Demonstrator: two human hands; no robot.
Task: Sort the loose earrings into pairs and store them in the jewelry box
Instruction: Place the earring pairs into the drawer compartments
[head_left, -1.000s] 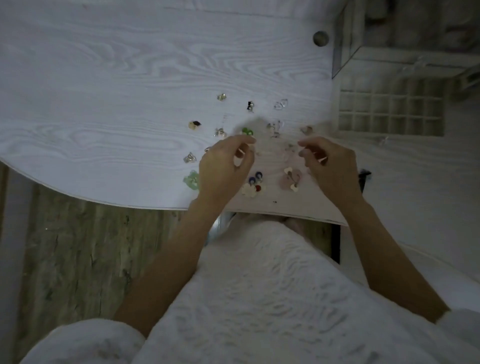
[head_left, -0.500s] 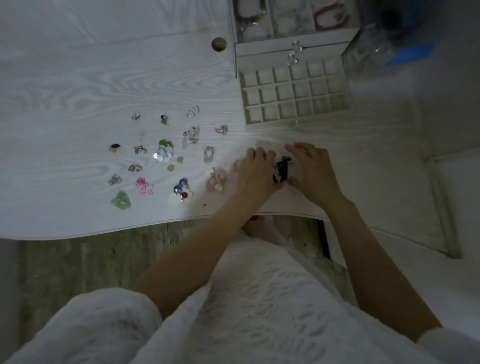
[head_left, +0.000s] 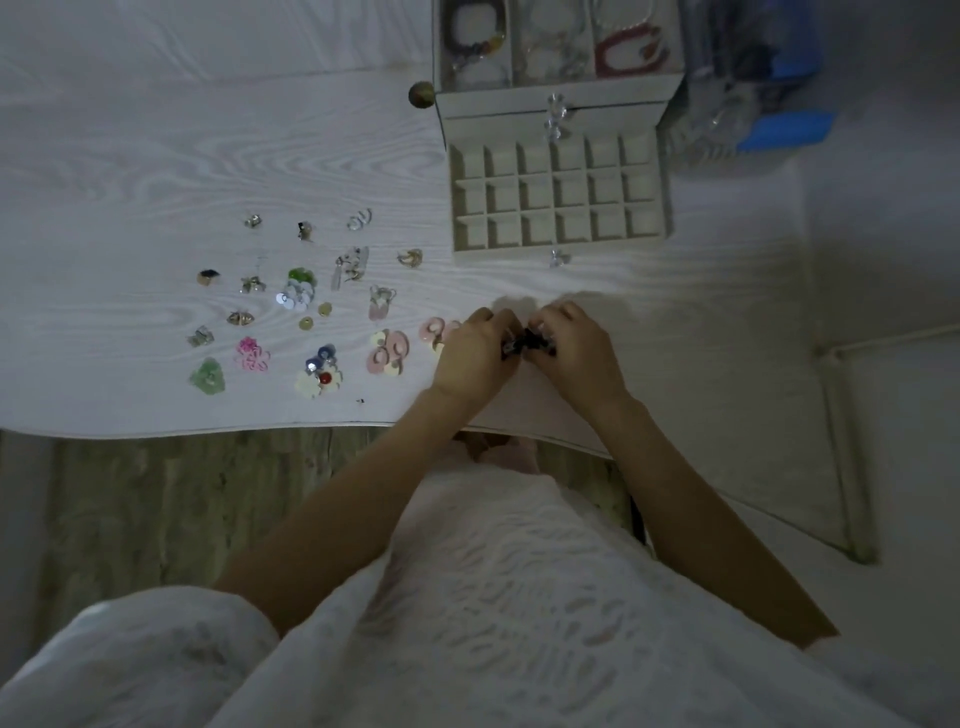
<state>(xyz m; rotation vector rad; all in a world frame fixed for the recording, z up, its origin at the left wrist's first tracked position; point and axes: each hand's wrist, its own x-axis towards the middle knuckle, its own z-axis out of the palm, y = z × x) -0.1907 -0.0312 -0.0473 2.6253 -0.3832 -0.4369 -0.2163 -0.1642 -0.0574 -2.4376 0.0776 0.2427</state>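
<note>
The black earrings (head_left: 525, 344) sit between my two hands, near the front edge of the worktop (head_left: 156, 171). My left hand (head_left: 475, 353) and right hand (head_left: 576, 348) both pinch them, fingertips together. I think I am pairing them now; next they must go into an empty cell of the jewelry box (head_left: 558, 247) beyond, gently.

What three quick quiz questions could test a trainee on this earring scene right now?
1. True or false: the tray compartments look empty.
2. What do both hands hold together? A) pink earring B) black earring C) bracelet
3. Fill in: the loose earrings lie to the ____ of the left hand.

Key: 1 true; 2 B; 3 left. The right hand meets the left hand over the black earring.
</note>
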